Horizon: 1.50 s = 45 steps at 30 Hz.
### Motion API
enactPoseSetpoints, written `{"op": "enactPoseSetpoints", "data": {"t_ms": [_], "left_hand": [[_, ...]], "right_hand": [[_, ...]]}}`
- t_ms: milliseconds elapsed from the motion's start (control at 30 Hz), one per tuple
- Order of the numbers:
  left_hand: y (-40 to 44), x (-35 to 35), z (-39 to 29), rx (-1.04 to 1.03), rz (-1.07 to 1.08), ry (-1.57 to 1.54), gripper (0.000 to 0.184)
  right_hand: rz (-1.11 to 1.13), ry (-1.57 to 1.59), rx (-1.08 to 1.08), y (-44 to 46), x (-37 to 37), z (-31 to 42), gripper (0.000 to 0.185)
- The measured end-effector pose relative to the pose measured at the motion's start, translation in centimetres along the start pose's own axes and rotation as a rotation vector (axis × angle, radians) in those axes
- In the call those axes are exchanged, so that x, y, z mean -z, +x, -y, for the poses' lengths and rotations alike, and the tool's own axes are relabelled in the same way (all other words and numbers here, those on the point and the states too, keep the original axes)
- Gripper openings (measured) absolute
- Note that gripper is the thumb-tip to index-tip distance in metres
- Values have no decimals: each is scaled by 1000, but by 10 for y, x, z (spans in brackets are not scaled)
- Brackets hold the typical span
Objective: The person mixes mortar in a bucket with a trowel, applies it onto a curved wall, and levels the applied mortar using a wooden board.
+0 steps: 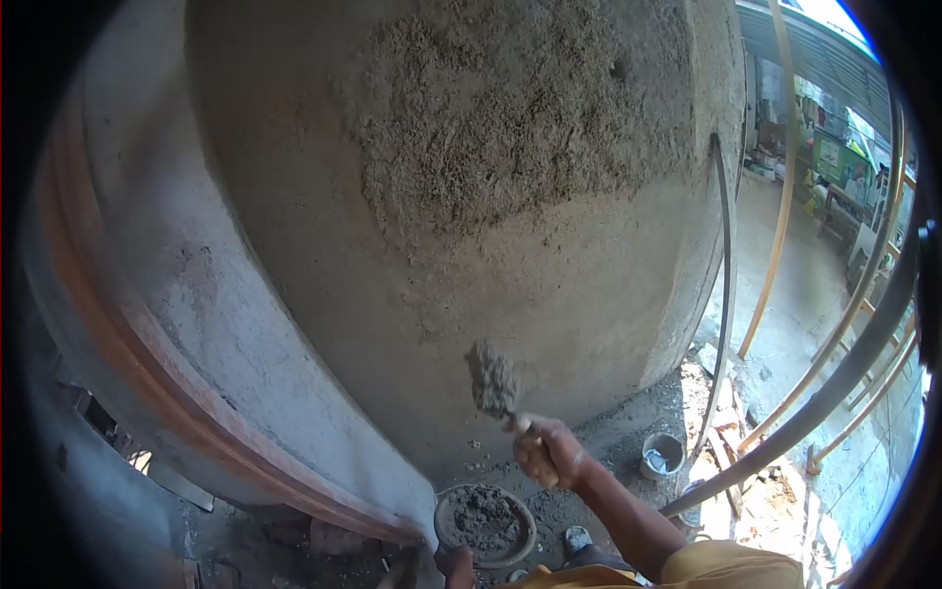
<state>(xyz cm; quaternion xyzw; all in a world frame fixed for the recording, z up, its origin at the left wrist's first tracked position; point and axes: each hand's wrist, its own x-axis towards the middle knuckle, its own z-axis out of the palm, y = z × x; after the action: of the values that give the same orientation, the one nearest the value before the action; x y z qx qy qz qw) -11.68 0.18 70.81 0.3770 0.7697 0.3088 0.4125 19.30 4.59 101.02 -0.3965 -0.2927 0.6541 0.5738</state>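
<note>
My right hand [546, 455] is closed around the handle of a trowel [522, 424], held out in front of the wall. A heap of wet grey mortar [492, 379] covers the blade. Below it, a round basin [528, 548] holds more mortar. At the lower edge of the view, my left hand [454, 566] is beside the basin's near left rim; its fingers are hidden. The wall [549, 285] ahead has rough fresh mortar [510, 118] on its upper part and a smoother surface below.
A bucket [662, 455] stands on the ground to the right. Bamboo or wooden poles [780, 196] and a dark curved pole [814, 412] rise on the right. A pale wall [235, 304] with a reddish ledge [186, 393] borders the left. Rubble and boards [731, 452] lie at lower right.
</note>
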Motion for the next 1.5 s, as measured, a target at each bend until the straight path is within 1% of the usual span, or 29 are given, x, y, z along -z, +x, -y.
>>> {"op": "enactPoseSetpoints", "data": {"t_ms": [67, 167, 200, 233, 300, 367, 467, 500, 567, 600, 633, 667, 700, 733, 767, 800, 867, 933, 967, 1000, 1100, 1167, 1200, 1267, 1300, 1333, 1400, 1433, 1500], "left_hand": [[4, 14, 6, 18, -34, -29, 56], [5, 29, 8, 47, -64, -58, 56], [7, 34, 8, 58, -71, -66, 56], [9, 40, 7, 70, -82, -74, 56], [15, 49, 8, 99, -100, -93, 56], [18, 54, 5, 121, -110, -103, 56], [20, 57, 0, 168, -123, -115, 56], [17, 54, 0, 182, -122, -115, 56], [9, 52, 4, 202, -125, -98, 56], [-3, 49, 5, 202, -120, -74, 55], [-9, 47, 5, 205, -123, -59, 55], [-11, 47, 5, 207, -135, -38, 55], [-14, 40, 1, 218, -141, -21, 55], [-18, 34, -5, 234, -154, 10, 55], [-21, 35, -12, 239, -164, 49, 55], [-25, 33, -20, 226, -159, 92, 55], [-30, 31, -19, 74, -102, 17, 52], [-11, 22, 7, 24, -4, 119, 52], [-14, 23, -5, -33, 23, 151, 51], [-18, 26, -18, -87, 52, 187, 50], [-22, 20, -52, -192, 114, 299, 51], [-29, 22, -52, -209, 134, 373, 51], [-32, 21, -55, -212, 133, 368, 50], [-7, 14, -44, -290, 176, 373, 48], [-19, 19, -65, -220, 235, 305, 47], [-20, 17, -70, -215, 237, 274, 47], [-28, 20, -65, -188, 258, 199, 48], [-34, 18, -66, -170, 274, 144, 49], [-39, 12, -62, -149, 284, 53, 51]], "right_hand": [[-57, 10, 330, 4, -36, 70, 32], [-233, -142, 1021, 11, -82, 154, 42], [-416, -175, 1177, 16, -98, 184, 42], [-609, -318, 1377, 18, -108, 214, 39], [-918, -450, 1753, 30, -104, 274, 34], [-1256, -369, 1876, 22, -117, 312, 31], [-1551, -397, 2245, 71, -90, 361, 24], [-1599, -451, 2134, 110, -82, 373, 21], [-1402, -759, 1817, 188, -75, 357, 15], [-1139, -1167, 1095, 218, -81, 322, 22], [-579, -1310, 909, 235, -73, 260, 26], [-391, -1531, 844, 217, -75, 169, 24], [-133, -1386, 937, 189, -55, 80, 32], [-2, -1187, 906, 182, -17, -9, 40], [-40, -1155, 577, 111, -36, -37, 40], [-17, -1245, 404, 91, -10, -87, 37], [203, -1425, 170, 34, 24, -135, 36], [360, -1534, -107, -4, 42, -157, 36], [437, -1579, -241, -19, 49, -163, 36], [496, -1643, -317, -21, 51, -171, 34], [321, -1552, -464, -6, 95, -279, 28], [892, -1640, -165, 10, 113, -310, 31], [814, -1469, -19, 6, 122, -305, 29], [588, -1132, -7, -24, 140, -301, 26], [487, -1030, -55, -30, 151, -291, 24], [385, -920, -92, -35, 161, -281, 23], [304, -748, -262, -56, 135, -276, 21], [297, -669, -432, -54, 107, -277, 21], [261, -409, -666, -49, 96, -283, 24]]}}
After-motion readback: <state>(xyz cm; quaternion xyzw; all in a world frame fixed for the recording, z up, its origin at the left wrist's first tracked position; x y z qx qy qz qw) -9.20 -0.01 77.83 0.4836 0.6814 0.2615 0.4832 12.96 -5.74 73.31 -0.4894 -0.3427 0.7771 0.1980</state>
